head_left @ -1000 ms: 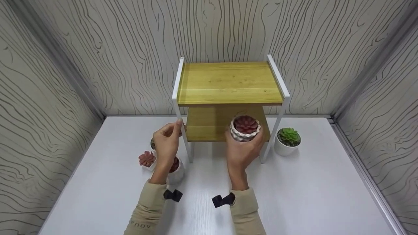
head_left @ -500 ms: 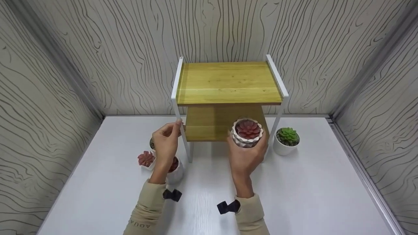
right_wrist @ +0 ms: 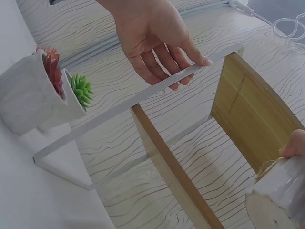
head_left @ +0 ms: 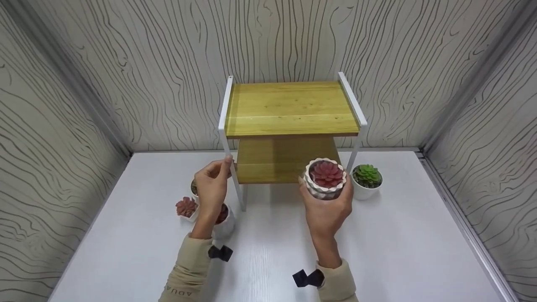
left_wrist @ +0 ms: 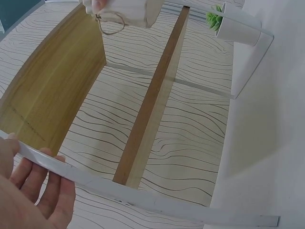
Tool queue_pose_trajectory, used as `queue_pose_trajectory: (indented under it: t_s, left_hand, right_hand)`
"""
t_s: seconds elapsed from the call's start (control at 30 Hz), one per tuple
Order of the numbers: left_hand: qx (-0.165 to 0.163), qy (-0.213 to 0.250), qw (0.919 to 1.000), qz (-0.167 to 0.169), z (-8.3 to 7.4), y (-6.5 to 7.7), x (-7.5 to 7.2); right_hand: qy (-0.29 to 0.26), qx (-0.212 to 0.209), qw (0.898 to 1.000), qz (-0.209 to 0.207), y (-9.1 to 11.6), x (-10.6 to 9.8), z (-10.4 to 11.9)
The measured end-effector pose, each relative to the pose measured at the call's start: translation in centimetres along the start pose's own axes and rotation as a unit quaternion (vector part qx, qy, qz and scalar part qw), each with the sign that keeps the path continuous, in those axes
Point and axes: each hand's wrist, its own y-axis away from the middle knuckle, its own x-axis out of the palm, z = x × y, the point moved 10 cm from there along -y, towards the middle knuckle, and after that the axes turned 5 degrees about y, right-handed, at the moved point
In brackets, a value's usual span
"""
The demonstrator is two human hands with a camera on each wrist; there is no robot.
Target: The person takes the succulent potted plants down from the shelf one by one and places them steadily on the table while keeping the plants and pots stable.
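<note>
My left hand (head_left: 212, 182) pinches the white metal front-left leg (head_left: 237, 186) of a two-tier wooden shelf (head_left: 293, 109). In the left wrist view its fingers lie around that white leg (left_wrist: 95, 179). A potted succulent (head_left: 326, 176), dark red in a white faceted pot, is held in my right hand (head_left: 327, 216). It hangs in the air in front of the shelf's right side. Twine is tied around its pot (right_wrist: 276, 202), as the right wrist view shows. Both shelf boards are bare.
A green succulent in a white pot (head_left: 367, 182) stands right of the shelf. Left of it, partly behind my left arm, are a pink succulent (head_left: 186, 206), a dark red one in a white pot (head_left: 224, 224) and a partly hidden pot (head_left: 194, 186). Patterned walls surround the white table (head_left: 402, 243).
My right hand has drawn the potted succulent back toward me and to the right, away from the lower board. My left hand has stayed on the shelf leg. The view has shifted slightly.
</note>
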Motion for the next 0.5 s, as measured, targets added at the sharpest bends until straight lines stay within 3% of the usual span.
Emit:
queue_pose_trajectory:
  t_s: [0.27, 0.5]
  left_hand:
    - [0.010, -0.006, 0.9999, 0.005, -0.2, 0.2, 0.1]
    - [0.007, -0.001, 0.9999, 0.008, -0.1, 0.0, 0.3]
  right_hand:
    - [0.032, -0.025, 0.999, 0.015, -0.2, -1.2, -0.4]
    - [0.033, -0.019, 0.999, 0.035, -0.5, -2.1, -1.2]
